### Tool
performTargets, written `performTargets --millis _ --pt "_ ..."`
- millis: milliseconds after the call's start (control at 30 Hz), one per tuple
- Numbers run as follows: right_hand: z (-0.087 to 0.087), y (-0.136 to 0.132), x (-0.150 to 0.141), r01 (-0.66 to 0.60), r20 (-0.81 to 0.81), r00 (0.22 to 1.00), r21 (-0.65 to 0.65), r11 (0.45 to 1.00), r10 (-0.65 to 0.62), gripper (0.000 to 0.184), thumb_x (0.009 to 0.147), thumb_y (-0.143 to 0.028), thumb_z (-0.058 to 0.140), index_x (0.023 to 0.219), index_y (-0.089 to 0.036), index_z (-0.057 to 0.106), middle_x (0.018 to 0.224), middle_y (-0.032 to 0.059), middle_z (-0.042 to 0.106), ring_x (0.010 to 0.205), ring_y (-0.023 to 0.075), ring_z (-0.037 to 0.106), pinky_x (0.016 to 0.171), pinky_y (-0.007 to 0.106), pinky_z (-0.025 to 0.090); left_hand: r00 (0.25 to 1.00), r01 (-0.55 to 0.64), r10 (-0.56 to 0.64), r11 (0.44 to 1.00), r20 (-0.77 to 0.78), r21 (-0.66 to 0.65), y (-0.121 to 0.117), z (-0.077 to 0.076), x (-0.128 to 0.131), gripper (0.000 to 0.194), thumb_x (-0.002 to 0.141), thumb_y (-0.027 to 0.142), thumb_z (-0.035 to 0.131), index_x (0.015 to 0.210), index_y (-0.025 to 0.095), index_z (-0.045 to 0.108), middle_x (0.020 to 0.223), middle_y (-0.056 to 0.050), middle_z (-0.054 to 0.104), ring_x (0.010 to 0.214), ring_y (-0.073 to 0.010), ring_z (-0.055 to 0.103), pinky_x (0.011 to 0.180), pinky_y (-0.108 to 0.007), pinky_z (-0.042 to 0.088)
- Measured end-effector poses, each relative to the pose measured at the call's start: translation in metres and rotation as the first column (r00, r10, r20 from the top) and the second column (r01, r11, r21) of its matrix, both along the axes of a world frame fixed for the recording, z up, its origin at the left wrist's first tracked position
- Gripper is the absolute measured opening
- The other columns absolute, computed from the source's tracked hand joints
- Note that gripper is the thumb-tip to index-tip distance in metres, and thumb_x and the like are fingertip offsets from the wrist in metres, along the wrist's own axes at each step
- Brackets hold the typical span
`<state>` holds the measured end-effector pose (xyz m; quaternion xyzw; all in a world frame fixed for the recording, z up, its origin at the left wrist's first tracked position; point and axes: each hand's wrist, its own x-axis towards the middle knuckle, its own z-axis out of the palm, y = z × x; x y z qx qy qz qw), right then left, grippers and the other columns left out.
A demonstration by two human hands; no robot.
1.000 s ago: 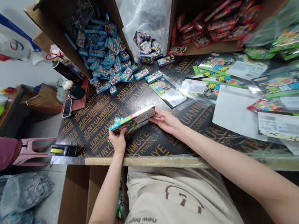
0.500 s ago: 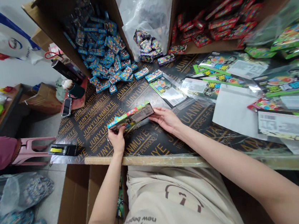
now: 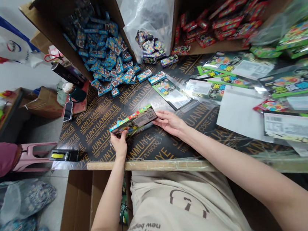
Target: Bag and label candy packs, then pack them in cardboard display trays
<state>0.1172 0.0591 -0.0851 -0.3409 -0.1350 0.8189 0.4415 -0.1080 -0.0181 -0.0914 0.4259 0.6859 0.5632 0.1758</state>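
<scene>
Both hands hold one long colourful pack (image 3: 133,120) above the dark plywood table (image 3: 97,129), near its front edge. On the left, the left hand (image 3: 120,144) grips the pack's lower left end with thumb and fingers. On the right, the right hand (image 3: 170,122) pinches the other end with its fingertips. The pack is tilted, with its right end higher.

Left of the table, a black tape dispenser (image 3: 64,155) lies at the corner, and a phone (image 3: 68,111) lies further back. Behind the pack, small blue boxes (image 3: 103,58) spill out of a cardboard carton (image 3: 49,27). Next comes a clear plastic bag (image 3: 148,12), then a carton of red packs (image 3: 215,23). At the far right, green printed bags (image 3: 291,81) lie spread on the table.
</scene>
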Motion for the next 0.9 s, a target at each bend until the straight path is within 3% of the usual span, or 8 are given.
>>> performTargets --millis 200,367,467,600,700,900 --pt "-0.0018 0.0019 0.0008 -0.040 -0.007 0.999 -0.059 0.997 0.040 0.020 0.070 -0.002 0.068 0.074 -0.019 0.058 0.068 -0.0009 0.068 0.069 0.0109 0.067 0.074 0.026 0.060 1.000 -0.008 0.008 1.000 0.001 0.010 0.0008 -0.0019 -0.0028 0.037 0.067 0.042 0.075 0.088 0.016 0.060 0.083 -0.006 0.071 0.078 -0.0198 0.068 0.078 -0.034 0.054" --pt "-0.0042 0.0010 -0.0033 0.055 0.087 0.995 -0.024 0.998 -0.053 0.029 0.058 0.008 0.056 0.064 -0.020 0.052 0.058 -0.0075 0.060 0.056 0.0082 0.060 0.065 0.024 0.058 0.999 0.019 -0.019 1.000 0.037 0.001 0.0021 -0.0043 -0.0026 0.040 0.066 0.045 0.076 0.089 0.017 0.059 0.086 -0.006 0.071 0.079 -0.0196 0.068 0.077 -0.035 0.055" --pt "-0.0016 0.0005 -0.0036 0.061 0.074 0.995 -0.019 0.998 -0.059 0.026 0.059 0.005 0.056 0.066 -0.020 0.055 0.060 -0.0062 0.062 0.059 0.0093 0.061 0.066 0.025 0.057 0.993 0.051 -0.049 0.998 0.104 -0.021 0.0033 -0.0045 -0.0016 0.042 0.067 0.048 0.074 0.091 0.017 0.058 0.085 -0.005 0.070 0.073 -0.0183 0.067 0.063 -0.031 0.057" --pt "0.0019 0.0005 -0.0029 0.049 0.047 0.998 -0.031 0.998 -0.048 0.007 0.074 -0.014 0.065 0.073 -0.020 0.061 0.063 -0.0014 0.064 0.062 0.0116 0.063 0.063 0.024 0.057 0.988 0.063 -0.057 0.997 0.144 -0.036 0.0040 -0.0044 -0.0015 0.045 0.067 0.050 0.074 0.091 0.015 0.058 0.083 -0.005 0.069 0.068 -0.0169 0.066 0.053 -0.027 0.055" --pt "-0.0002 -0.0001 -0.0032 0.052 0.055 0.997 -0.006 0.999 -0.052 0.015 0.074 -0.026 0.074 0.072 -0.020 0.061 0.063 -0.0019 0.065 0.059 0.0110 0.061 0.059 0.023 0.056 0.993 0.066 -0.062 0.997 0.102 -0.033 0.0039 -0.0051 -0.0020 0.045 0.067 0.049 0.075 0.092 0.015 0.059 0.085 -0.006 0.070 0.072 -0.0170 0.067 0.060 -0.028 0.056" --pt "-0.0045 -0.0010 -0.0020 0.020 0.052 0.998 0.035 0.999 -0.022 0.019 0.066 -0.018 0.081 0.071 -0.018 0.063 0.066 -0.0013 0.068 0.061 0.0100 0.062 0.064 0.022 0.056 0.995 0.065 -0.063 0.998 0.078 -0.022 0.0044 -0.0063 -0.0052 0.045 0.066 0.049 0.075 0.092 0.015 0.060 0.087 -0.006 0.071 0.079 -0.0192 0.068 0.077 -0.034 0.056"
